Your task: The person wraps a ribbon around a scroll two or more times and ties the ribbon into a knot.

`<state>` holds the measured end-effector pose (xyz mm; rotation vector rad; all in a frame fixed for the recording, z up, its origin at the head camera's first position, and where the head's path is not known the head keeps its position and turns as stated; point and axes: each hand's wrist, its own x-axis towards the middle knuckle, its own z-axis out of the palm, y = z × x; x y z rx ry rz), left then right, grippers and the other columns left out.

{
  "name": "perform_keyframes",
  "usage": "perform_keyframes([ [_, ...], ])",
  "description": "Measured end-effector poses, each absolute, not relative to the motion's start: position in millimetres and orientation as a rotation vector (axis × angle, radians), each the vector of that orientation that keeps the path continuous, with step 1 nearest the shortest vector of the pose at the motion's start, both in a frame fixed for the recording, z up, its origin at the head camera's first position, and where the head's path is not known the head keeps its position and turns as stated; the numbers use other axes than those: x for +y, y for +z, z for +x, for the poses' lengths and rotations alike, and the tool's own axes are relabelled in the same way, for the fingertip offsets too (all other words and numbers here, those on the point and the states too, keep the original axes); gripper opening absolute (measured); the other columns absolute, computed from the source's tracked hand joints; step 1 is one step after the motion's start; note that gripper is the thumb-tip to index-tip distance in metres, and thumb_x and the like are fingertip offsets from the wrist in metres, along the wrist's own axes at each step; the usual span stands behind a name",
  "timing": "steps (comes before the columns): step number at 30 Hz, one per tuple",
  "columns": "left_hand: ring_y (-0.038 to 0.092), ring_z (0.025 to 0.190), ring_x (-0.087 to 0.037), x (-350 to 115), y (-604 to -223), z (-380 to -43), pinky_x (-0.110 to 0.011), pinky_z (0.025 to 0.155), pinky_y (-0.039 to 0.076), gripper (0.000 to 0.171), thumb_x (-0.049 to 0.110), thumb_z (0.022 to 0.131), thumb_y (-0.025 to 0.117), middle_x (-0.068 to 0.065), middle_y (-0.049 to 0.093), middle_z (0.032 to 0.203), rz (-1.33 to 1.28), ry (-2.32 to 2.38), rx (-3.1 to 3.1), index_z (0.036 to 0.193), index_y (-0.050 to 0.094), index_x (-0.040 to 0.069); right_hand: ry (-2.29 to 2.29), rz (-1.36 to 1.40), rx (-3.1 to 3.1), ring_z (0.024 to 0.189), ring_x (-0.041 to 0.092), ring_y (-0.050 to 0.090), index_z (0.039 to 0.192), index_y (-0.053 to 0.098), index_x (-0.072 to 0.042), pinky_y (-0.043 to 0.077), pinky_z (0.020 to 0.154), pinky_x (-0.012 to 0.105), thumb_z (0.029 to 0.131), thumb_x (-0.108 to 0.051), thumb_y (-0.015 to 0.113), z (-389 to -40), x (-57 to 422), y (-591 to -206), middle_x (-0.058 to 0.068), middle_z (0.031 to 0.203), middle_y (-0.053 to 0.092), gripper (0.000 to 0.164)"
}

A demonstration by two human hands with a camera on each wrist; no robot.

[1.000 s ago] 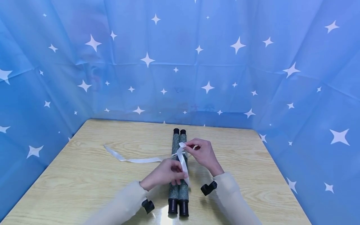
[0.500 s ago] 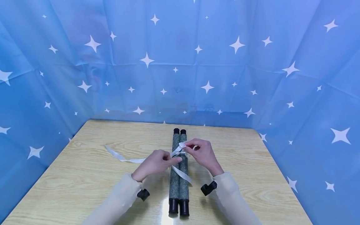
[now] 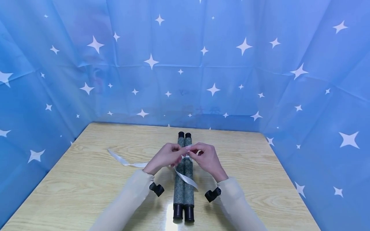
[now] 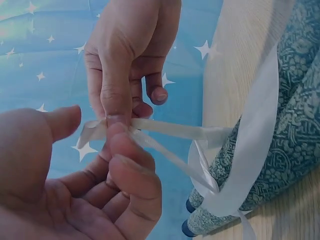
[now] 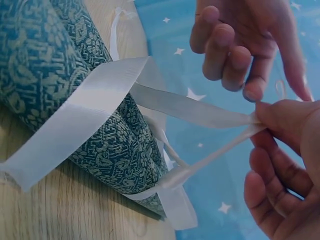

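Note:
A rolled scroll (image 3: 180,189) in patterned blue-green cloth, with two rollers and black end knobs, lies lengthwise on the table. White ribbon (image 5: 90,105) is wrapped round its middle, and one loose end droops over the front half. My right hand (image 3: 206,158) pinches a raised loop of the ribbon between thumb and index finger, above the scroll's middle. Close beside it, my left hand (image 3: 167,156) reaches in from the left. In the left wrist view its thumb stands apart from its loosely bent fingers (image 4: 132,170), which meet the ribbon at the right thumb.
Another ribbon tail (image 3: 118,158) stretches left across the wooden table (image 3: 72,189). A blue curtain (image 3: 185,80) with white stars hangs round the back and sides. Each wrist carries a small black camera (image 3: 213,194).
My left hand let go of the lower ribbon end, moved left, then rose to the right hand. That ribbon end now slants across the scroll. The right hand stays nearly still, pinching the loop.

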<state>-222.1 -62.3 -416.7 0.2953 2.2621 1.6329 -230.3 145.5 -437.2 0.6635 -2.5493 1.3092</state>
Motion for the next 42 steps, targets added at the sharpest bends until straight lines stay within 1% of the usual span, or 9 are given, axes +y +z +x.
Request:
perform_keyframes([
  [3, 0.048, 0.052, -0.017, -59.3, -415.9, -223.2, -0.030, 0.048, 0.038, 0.045, 0.057, 0.099, 0.060, -0.005, 0.061, 0.070, 0.318, 1.622, 2.260, 0.093, 0.071, 0.014, 1.310, 0.660, -2.542, 0.071, 0.011, 0.060, 0.104, 0.082, -0.024, 0.051, 0.064, 0.024, 0.098, -0.018, 0.071, -229.7, 145.7, -437.4, -0.006, 0.097, 0.076, 0.014],
  [7, 0.051, 0.051, -0.015, -56.4, -415.4, -225.2, -0.030, 0.049, 0.043, 0.038, 0.043, 0.105, 0.057, -0.003, 0.060, 0.067, 0.386, 1.637, 2.282, 0.087, 0.069, 0.011, 1.325, 0.658, -2.539, 0.074, 0.009, 0.060, 0.105, 0.082, -0.024, 0.051, 0.065, 0.024, 0.098, -0.018, 0.071, -229.6, 145.6, -438.0, -0.006, 0.097, 0.076, 0.014],
  [10, 0.052, 0.053, -0.016, -55.5, -415.0, -227.4, -0.030, 0.050, 0.046, 0.033, 0.030, 0.108, 0.053, -0.002, 0.059, 0.066, 0.447, 1.656, 2.270, 0.087, 0.068, 0.010, 1.348, 0.656, -2.543, 0.075, 0.009, 0.060, 0.105, 0.082, -0.024, 0.052, 0.066, 0.024, 0.098, -0.017, 0.071, -229.9, 145.9, -439.0, -0.006, 0.097, 0.076, 0.014],
  [14, 0.054, 0.056, -0.020, -55.7, -415.0, -230.5, -0.028, 0.050, 0.046, 0.031, 0.023, 0.109, 0.048, -0.002, 0.060, 0.068, 0.505, 1.668, 2.235, 0.089, 0.066, 0.009, 1.371, 0.652, -2.562, 0.079, 0.009, 0.062, 0.107, 0.081, -0.024, 0.053, 0.068, 0.024, 0.099, -0.017, 0.070, -230.1, 146.4, -439.1, -0.006, 0.100, 0.076, 0.015],
  [23, 0.053, 0.055, -0.017, -59.3, -413.6, -236.0, -0.027, 0.050, 0.045, 0.036, 0.026, 0.110, 0.047, -0.005, 0.061, 0.071, 0.550, 1.671, 2.198, 0.099, 0.065, -0.003, 1.422, 0.600, -2.635, 0.090, 0.013, 0.067, 0.113, 0.076, -0.028, 0.055, 0.077, 0.028, 0.096, -0.036, 0.073, -225.9, 154.6, -437.0, -0.008, 0.107, 0.075, 0.019],
  [28, 0.052, 0.054, -0.017, -63.0, -413.5, -237.8, -0.028, 0.050, 0.044, 0.034, 0.027, 0.109, 0.049, -0.004, 0.059, 0.069, 0.530, 1.673, 2.220, 0.093, 0.066, 0.002, 1.428, 0.558, -2.685, 0.096, 0.014, 0.067, 0.116, 0.075, -0.020, 0.055, 0.080, 0.029, 0.096, -0.034, 0.073, -221.2, 163.1, -443.9, -0.006, 0.109, 0.075, 0.024],
  [31, 0.052, 0.054, -0.018, -64.8, -414.2, -239.2, -0.027, 0.049, 0.043, 0.033, 0.026, 0.109, 0.050, -0.004, 0.059, 0.068, 0.547, 1.664, 2.239, 0.091, 0.065, 0.002, 1.411, 0.538, -2.747, 0.097, 0.012, 0.066, 0.117, 0.075, -0.019, 0.054, 0.081, 0.029, 0.096, -0.033, 0.074, -216.1, 169.5, -449.6, -0.007, 0.108, 0.075, 0.025],
  [37, 0.054, 0.054, -0.017, -69.0, -416.6, -243.0, -0.027, 0.049, 0.043, 0.035, 0.026, 0.109, 0.051, -0.002, 0.059, 0.067, 0.555, 1.654, 2.273, 0.093, 0.065, -0.002, 1.373, 0.642, -2.874, 0.091, 0.011, 0.065, 0.117, 0.075, -0.013, 0.054, 0.078, 0.025, 0.094, -0.030, 0.075, -203.8, 184.3, -463.3, -0.007, 0.100, 0.074, 0.028],
  [42, 0.054, 0.054, -0.017, -70.7, -418.5, -244.9, -0.030, 0.049, 0.044, 0.037, 0.026, 0.109, 0.051, -0.003, 0.059, 0.067, 0.561, 1.657, 2.265, 0.097, 0.064, -0.007, 1.387, 0.790, -2.930, 0.087, 0.010, 0.066, 0.113, 0.074, -0.009, 0.055, 0.077, 0.023, 0.092, -0.033, 0.077, -195.0, 191.7, -475.0, -0.004, 0.096, 0.073, 0.032],
])
